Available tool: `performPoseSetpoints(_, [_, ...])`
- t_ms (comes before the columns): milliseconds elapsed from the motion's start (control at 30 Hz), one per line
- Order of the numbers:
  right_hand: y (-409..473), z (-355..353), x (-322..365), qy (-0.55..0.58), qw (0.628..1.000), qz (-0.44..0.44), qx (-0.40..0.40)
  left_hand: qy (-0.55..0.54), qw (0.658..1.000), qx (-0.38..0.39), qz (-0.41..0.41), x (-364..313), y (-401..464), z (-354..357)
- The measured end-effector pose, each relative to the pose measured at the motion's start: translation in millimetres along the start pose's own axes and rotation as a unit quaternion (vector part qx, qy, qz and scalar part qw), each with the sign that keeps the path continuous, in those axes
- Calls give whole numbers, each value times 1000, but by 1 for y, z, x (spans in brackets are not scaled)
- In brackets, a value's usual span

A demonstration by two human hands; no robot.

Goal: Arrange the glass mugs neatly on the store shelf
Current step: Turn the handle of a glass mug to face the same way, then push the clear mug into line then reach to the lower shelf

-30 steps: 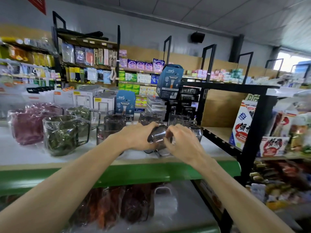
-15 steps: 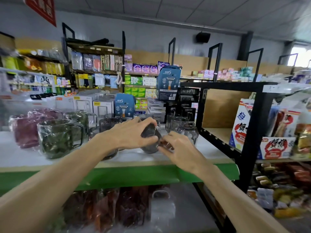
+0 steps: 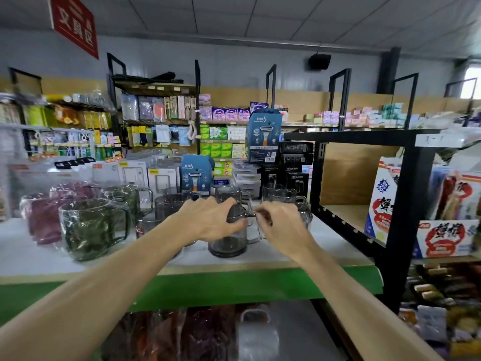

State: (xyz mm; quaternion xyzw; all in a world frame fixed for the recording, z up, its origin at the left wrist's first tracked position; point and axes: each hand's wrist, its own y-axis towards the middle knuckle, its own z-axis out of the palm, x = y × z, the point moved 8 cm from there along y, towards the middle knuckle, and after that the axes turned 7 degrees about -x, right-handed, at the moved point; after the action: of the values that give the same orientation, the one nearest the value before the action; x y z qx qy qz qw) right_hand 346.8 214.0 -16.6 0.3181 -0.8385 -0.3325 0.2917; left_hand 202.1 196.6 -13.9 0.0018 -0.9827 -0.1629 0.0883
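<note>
**Seating the Grey Mug in Its Row**

The left hand [image 3: 212,220] grasps the rim of the grey glass mug [image 3: 227,242], which stands upright on the white shelf top [image 3: 299,250] near the front edge. The right hand [image 3: 282,225] pinches its handle. Judged best practice: keep the base flat, turn the handle to match the neighbouring grey mugs [image 3: 279,195] behind, and release only once the mug sits clear of the adjacent glass.
</note>
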Motion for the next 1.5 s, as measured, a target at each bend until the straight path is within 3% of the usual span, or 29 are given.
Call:
performPoseSetpoints(67, [7,-19,-6,-29,998,3,-51,25,1000,-1,5,0,1,-2])
performPoseSetpoints(133, [15,-29,-22,-92,994,35,-52,27,1000,-13,-3,-1,3,-7])
performPoseSetpoints(233, [19,-16,-56,-171,978,92,70,-5,998,-60,-20,-6,11,-19])
performPoseSetpoints(300, [17,-4,-70,-144,975,110,130,-39,996,-77,-24,-12,17,-22])
performPoseSetpoints(367, [15,0,-78,-109,978,120,133,-78,994,-76,-32,-17,23,-20])
performPoseSetpoints(533, [11,-26,-92,93,980,173,-17,-205,973,-99,-50,-30,30,-21])
performPoseSetpoints(667, [0,-40,-109,304,896,301,-119,-337,929,-154,-21,-53,32,-33])
performPoseSetpoints(767, [-5,-36,-108,477,790,361,-133,-451,887,-100,2,-79,36,-28])
performPoseSetpoints(833, [-5,-32,-105,543,747,364,-121,-556,829,-59,-8,-93,39,-23])
performPoseSetpoints(900, [-7,-29,-104,570,727,365,-118,-624,779,-56,-30,-97,43,-19])
performPoseSetpoints(967, [-10,-29,-107,563,732,369,-107,-620,779,-82,-42,-97,45,-20])
performPoseSetpoints(1000, [-10,-30,-108,538,753,368,-93,-609,785,-99,-50,-94,46,-20])
performPoseSetpoints(1100, [-8,-45,-110,372,879,293,-57,-546,823,-152,-48,-92,46,-31])
performPoseSetpoints(1167, [-7,-57,-112,270,934,224,-69,-477,863,-163,-32,-94,48,-36])
performPoseSetpoints(1333, [-8,-61,-107,158,978,120,-68,-351,927,-131,14,-112,56,-32])
performPoseSetpoints(1500, [-14,-44,-120,102,986,129,-29,-274,956,-100,27,-124,63,-16])
